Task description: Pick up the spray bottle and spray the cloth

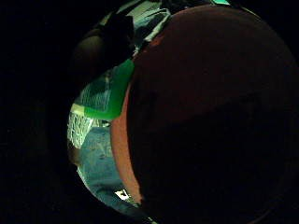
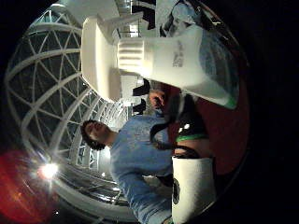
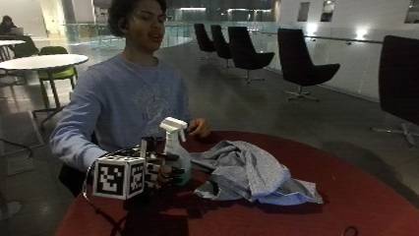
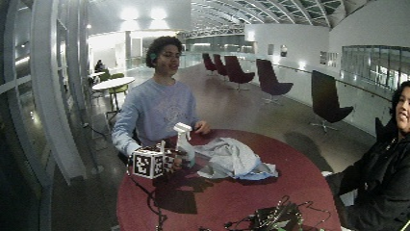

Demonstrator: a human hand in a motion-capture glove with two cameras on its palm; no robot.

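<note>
A white spray bottle (image 3: 175, 145) with a greenish base stands upright near the left side of the round red table (image 3: 367, 196). My gloved right hand (image 3: 164, 173) grips its lower body, fingers curled round it. The nozzle points toward the crumpled grey-blue cloth (image 3: 252, 172), which lies on the table just right of the bottle. In the thumb side palm view the bottle (image 2: 177, 56) fills the space near the palm, trigger head outward. The wide outside view shows the same bottle (image 4: 185, 140), hand (image 4: 172, 161) and cloth (image 4: 234, 161).
The person's bare left hand (image 3: 198, 128) rests on the table's far edge behind the bottle. A tangle of cables and a small device (image 4: 275, 219) sits at the table's near edge. Black chairs (image 3: 301, 64) stand well behind on the floor.
</note>
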